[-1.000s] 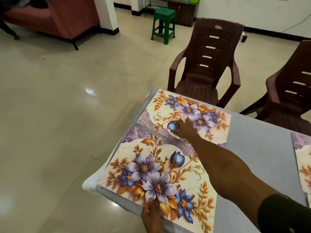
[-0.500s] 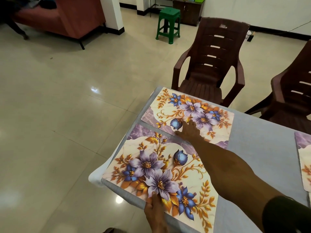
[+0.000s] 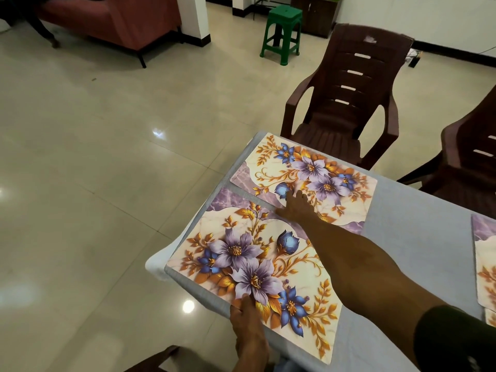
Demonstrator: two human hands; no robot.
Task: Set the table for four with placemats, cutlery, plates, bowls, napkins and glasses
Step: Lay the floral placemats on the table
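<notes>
Two floral placemats lie side by side at the left end of the grey-clothed table (image 3: 418,237). On the near placemat (image 3: 255,264), my left hand (image 3: 248,326) rests at the front edge, fingers straight on the print. My right hand (image 3: 296,208) reaches across with fingers spread flat, touching the near edge of the far placemat (image 3: 308,178) where the two mats meet. Part of a third placemat (image 3: 485,259) shows at the right edge of the view.
Two brown plastic chairs stand along the table's far side, one (image 3: 349,98) behind the far placemat, another (image 3: 469,162) to the right. A green stool (image 3: 283,30) and a red sofa (image 3: 112,20) sit further back on the tiled floor.
My right hand has drawn back a little toward me across the far placemat. The left hand has slid slightly further onto the near placemat.
</notes>
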